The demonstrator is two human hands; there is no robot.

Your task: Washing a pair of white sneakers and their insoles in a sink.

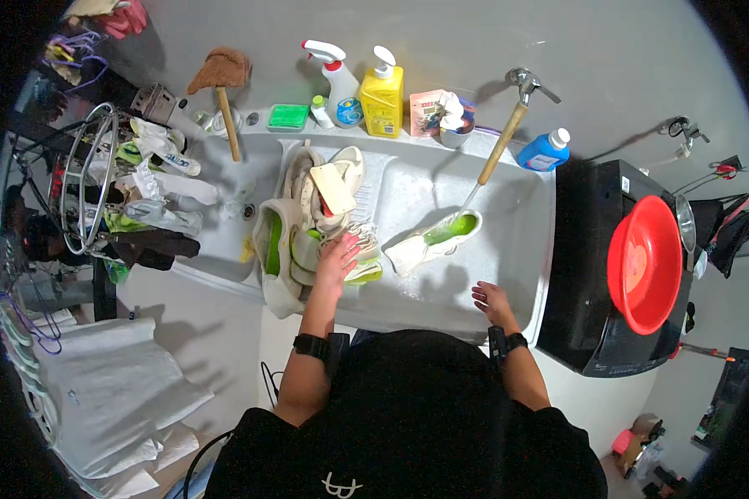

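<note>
In the sink basin (512,243) a white shoe (409,254) with a bright green inside lies tilted, toe to the lower left. Water runs into its opening from a wood-coloured tube (502,145) on the tap. My left hand (337,262) is over a heap of pale shoes, beside a bundle of white laces (362,240); its fingers are apart and I see nothing in them. A flat cream-coloured block (334,189) rests on the heap. My right hand (492,299) hovers above the basin near its front edge, fingers spread, holding nothing, below the shoe.
Along the back ledge stand a spray bottle (343,90), a yellow pump bottle (382,103), a green sponge (289,116) and a blue bottle (543,151). A red basin (661,265) sits on the black appliance (580,268) at right. Socks (162,187) hang at left.
</note>
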